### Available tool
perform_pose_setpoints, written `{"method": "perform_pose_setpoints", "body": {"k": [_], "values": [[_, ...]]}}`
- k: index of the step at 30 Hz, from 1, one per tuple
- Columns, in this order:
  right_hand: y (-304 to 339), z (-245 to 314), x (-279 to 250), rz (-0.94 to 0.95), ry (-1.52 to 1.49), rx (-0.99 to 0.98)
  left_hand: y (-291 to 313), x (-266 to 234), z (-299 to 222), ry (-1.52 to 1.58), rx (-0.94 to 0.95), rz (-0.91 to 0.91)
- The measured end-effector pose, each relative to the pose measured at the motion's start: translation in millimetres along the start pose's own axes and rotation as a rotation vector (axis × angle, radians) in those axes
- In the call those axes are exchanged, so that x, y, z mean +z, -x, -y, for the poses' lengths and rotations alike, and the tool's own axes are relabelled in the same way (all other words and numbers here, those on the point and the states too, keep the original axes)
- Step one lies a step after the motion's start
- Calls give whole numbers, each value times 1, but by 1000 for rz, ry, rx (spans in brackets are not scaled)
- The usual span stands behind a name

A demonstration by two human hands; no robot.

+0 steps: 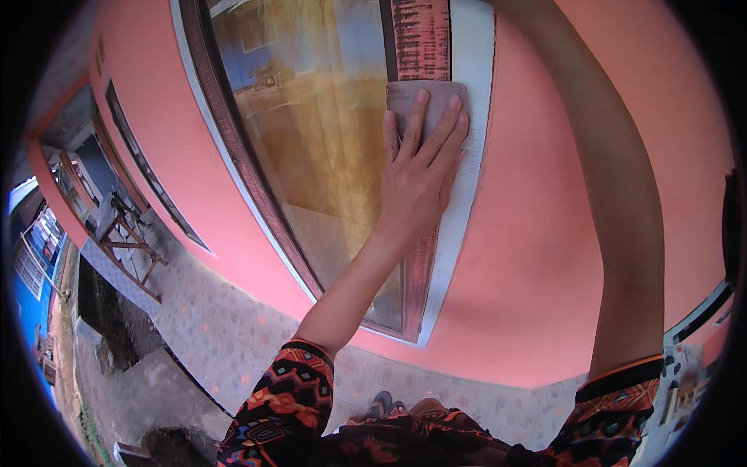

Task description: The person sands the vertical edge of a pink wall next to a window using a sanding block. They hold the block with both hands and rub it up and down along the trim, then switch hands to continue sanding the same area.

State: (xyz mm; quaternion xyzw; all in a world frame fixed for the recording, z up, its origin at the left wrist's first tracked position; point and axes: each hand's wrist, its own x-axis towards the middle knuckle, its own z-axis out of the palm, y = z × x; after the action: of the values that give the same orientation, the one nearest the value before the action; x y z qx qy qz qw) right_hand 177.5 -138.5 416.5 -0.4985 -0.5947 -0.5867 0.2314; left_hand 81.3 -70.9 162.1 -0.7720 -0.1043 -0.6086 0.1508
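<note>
A salmon wall (pixel 537 257) fills most of the view, with a tall window (pixel 311 148) set in it, glass reflecting the yard. The window's right frame post (pixel 420 31) is brown and scuffed, edged by a pale trim (pixel 471 156). Below runs a patterned tile floor (pixel 233 327); a wooden stand (pixel 124 229) sits far off to the left. The left hand (pixel 416 175) lies flat, fingers spread, pressing a sanding sheet (pixel 405 97) against the post; nothing is pinched, only pushed. The sheet looks thin, light and floppy, gritty enough to stay put under palm pressure; best held flat under the fingers. The right arm reaches up out of view, so its grip cannot be told. No containers show.
</note>
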Motion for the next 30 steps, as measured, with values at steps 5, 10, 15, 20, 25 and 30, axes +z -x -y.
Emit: {"method": "perform_pose_setpoints", "body": {"k": [5, 10, 15, 20, 25, 30], "values": [[-3, -16, 13, -201, 62, -96, -38, -4, -11, 64, 49, -44], [-2, -12, 11, -188, -19, -76, -50, -4, -8, 42, 71, -57], [0, -8, 6, -67, -13, -25, -7, -3, -4, -20, 21, 28], [-3, -9, 13, -180, -10, -92, -49, -4, -10, 37, 76, -46], [-6, -3, 1, 30, -62, 2, -20, -4, -3, -8, 32, 4], [-7, 3, 2, 71, 87, 11, 13, -6, -1, -17, -18, 44]]}}
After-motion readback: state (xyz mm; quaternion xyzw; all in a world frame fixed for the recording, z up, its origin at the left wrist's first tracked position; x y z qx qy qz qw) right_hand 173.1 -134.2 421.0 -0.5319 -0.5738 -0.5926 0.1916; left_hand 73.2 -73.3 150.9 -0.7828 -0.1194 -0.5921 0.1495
